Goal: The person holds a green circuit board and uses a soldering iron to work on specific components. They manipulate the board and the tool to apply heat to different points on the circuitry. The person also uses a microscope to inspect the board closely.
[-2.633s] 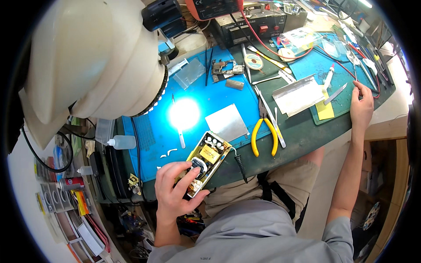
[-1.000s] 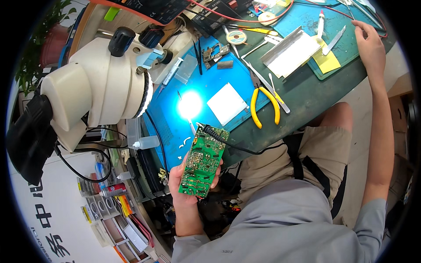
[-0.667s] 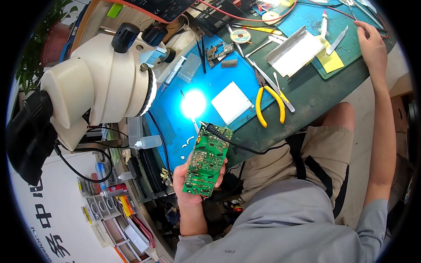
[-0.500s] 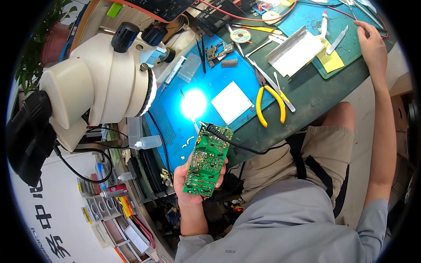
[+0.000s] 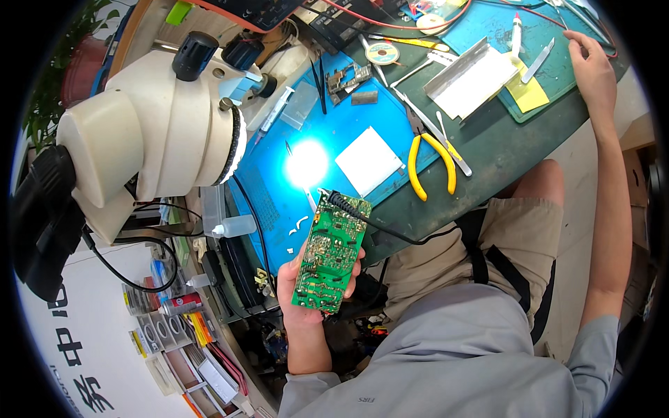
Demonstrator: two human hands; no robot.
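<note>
My left hand grips a green circuit board by its long edges, tilted above the near edge of the bench, solder side facing up. A black cord with a ribbed strain relief lies across the board's far end and runs off to the right. Out at the far right, my right hand has its fingers pinched together beside a red wire. A thin tip shows by these fingers, but what they hold is too small to make out. Cutting pliers with yellow handles lie right of the board.
A microscope fills the left, and a bright light spot falls on the blue mat. Around it lie a white square pad, tweezers, a bent metal plate, a solder reel and a dropper bottle.
The view has shifted very slightly. My left hand still holds the circuit board in nearly the same place, and my right hand remains at the far right.
</note>
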